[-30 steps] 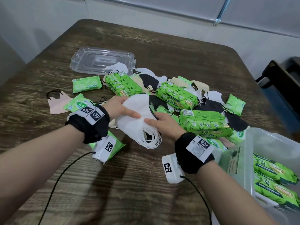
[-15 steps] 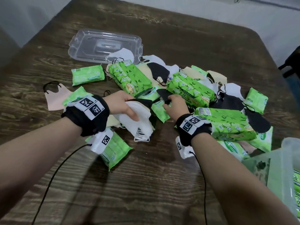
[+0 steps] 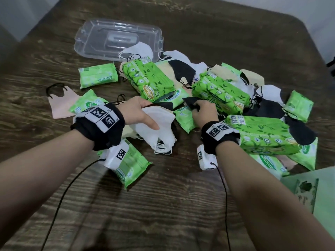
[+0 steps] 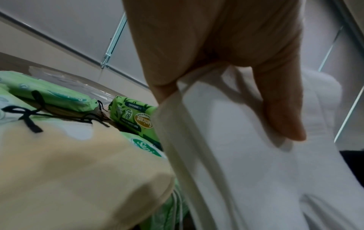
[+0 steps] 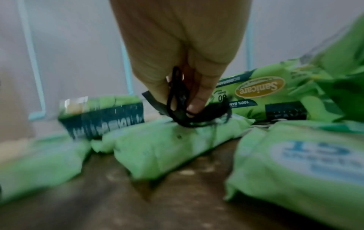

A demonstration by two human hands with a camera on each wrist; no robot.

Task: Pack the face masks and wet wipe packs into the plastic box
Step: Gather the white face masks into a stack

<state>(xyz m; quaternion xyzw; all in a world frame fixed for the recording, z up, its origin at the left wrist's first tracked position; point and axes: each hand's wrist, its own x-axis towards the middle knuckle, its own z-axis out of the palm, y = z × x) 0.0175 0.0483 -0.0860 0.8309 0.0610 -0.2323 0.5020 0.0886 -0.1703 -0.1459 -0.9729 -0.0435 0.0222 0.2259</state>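
A heap of green wet wipe packs (image 3: 148, 78) and white, black and beige face masks covers the middle of the wooden table (image 3: 163, 205). My left hand (image 3: 145, 113) grips a stack of white masks (image 3: 157, 127), thumb on top; the left wrist view shows the same white masks (image 4: 246, 155) under the thumb. My right hand (image 3: 203, 111) pinches a black mask (image 3: 190, 103) by its ear loops among small packs; the right wrist view shows the black mask (image 5: 179, 109) between its fingertips. The plastic box (image 3: 324, 192) shows only as a corner at the lower right.
The clear box lid (image 3: 116, 38) lies at the back left. A pink mask (image 3: 61, 104) and small green packs (image 3: 97, 75) lie at the left. A large wipe pack (image 3: 261, 136) sits just right of my right wrist. Bare wood lies in front.
My right hand let go of the white masks, reached forward into the heap and pinched a black mask. My left hand kept the white stack. The view tilted down and left, and the box slid out of it.
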